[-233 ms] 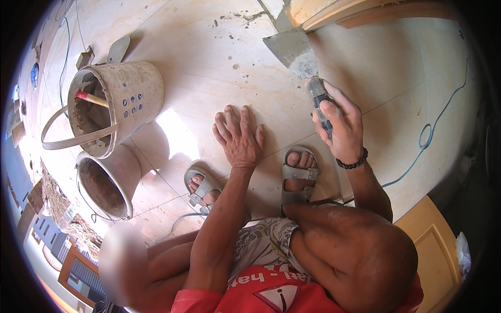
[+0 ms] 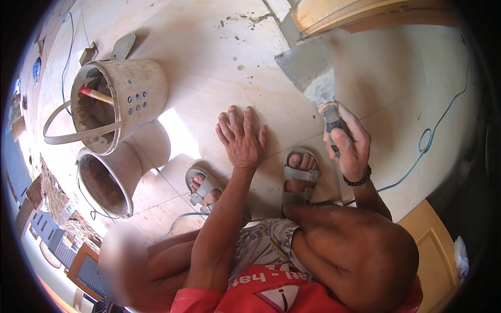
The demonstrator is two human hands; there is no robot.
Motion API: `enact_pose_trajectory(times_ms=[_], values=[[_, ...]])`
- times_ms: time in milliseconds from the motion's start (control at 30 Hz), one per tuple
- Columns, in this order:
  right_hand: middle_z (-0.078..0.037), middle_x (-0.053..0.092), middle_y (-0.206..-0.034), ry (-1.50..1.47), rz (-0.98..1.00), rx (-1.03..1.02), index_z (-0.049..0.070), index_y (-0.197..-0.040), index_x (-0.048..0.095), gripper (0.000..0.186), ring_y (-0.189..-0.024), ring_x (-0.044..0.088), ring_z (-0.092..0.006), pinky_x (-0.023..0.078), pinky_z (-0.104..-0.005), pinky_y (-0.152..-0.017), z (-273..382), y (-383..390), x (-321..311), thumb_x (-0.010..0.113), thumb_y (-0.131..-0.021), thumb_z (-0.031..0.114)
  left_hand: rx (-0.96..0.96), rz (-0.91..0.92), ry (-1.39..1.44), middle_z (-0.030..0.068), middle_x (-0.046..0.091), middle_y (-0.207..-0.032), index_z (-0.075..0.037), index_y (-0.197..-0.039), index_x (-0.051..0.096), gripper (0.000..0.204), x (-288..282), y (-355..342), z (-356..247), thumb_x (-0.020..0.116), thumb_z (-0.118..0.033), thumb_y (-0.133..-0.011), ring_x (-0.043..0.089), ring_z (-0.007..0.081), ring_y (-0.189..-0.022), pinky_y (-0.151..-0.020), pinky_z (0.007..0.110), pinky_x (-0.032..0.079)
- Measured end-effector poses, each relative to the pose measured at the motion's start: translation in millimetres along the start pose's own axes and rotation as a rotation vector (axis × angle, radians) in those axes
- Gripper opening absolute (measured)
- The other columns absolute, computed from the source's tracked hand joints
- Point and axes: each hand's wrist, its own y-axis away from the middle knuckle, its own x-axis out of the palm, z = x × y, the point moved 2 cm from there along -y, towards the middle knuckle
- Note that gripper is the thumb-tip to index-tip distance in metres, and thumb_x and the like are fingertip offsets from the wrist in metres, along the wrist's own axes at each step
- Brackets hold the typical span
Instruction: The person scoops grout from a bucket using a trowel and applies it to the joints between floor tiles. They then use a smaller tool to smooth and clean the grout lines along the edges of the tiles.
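Note:
My left hand lies flat on the tiled floor between the buckets and my right foot, fingers spread. My right hand grips the dark handle of a wide scraper, whose pale metal blade carries some whitish material. The blade is by the filled joint at the foot of a wooden frame. A dirty white bucket lies on its side at the left, with a red-tipped wooden handle inside. A second bucket sits below it.
A small blade-like tool and a block are behind the buckets. A blue cord runs along the right. A wooden panel stands at lower right. My sandalled feet are below my hands. Debris lies at far left.
My right hand and the scraper have moved rightward and slightly down in the picture. My left hand stays on the floor.

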Motion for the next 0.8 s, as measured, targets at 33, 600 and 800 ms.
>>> enact_pose_trajectory(times_ms=[33, 600, 800], values=[[-0.014, 0.067, -0.093, 0.064, 0.031, 0.033, -0.009, -0.127, 0.051, 0.039, -0.062, 0.055, -0.0094, 0.046, -0.0247, -0.057, -10, 8, 3, 0.051, -0.092, 0.009, 0.001, -0.005, 0.008, 0.0175, 0.02, -0.153, -0.018, -0.145, 0.037, 0.069, 1, 0, 1, 0.062, -0.041, -0.085, 0.014, 0.0441, -0.14, -0.113, 0.058, 0.011], [0.001, 0.053, -0.071, 0.019, -0.002, 0.305, 0.001, -0.132, 0.051, 0.04, -0.052, 0.04, -0.0021, 0.034, -0.0191, -0.046, -18, 2, -2, 0.055, -0.096, 0.019, -0.024, 0.03, 0.078, 0.0165, 0.021, -0.153, -0.019, -0.144, 0.037, 0.067, -2, -6, 0, 0.062, -0.04, -0.085, 0.013, 0.0425, -0.141, -0.113, 0.058, 0.01], [0.001, 0.054, -0.072, 0.117, -0.055, 0.252, 0.002, -0.131, 0.052, 0.038, -0.052, 0.041, -0.0025, 0.035, -0.0192, -0.046, -16, -9, -5, 0.054, -0.096, 0.015, -0.023, 0.027, 0.096, 0.0177, 0.023, -0.152, -0.017, -0.143, 0.039, 0.066, -2, -3, 3, 0.061, -0.039, -0.085, 0.013, 0.0428, -0.141, -0.113, 0.057, 0.009]])
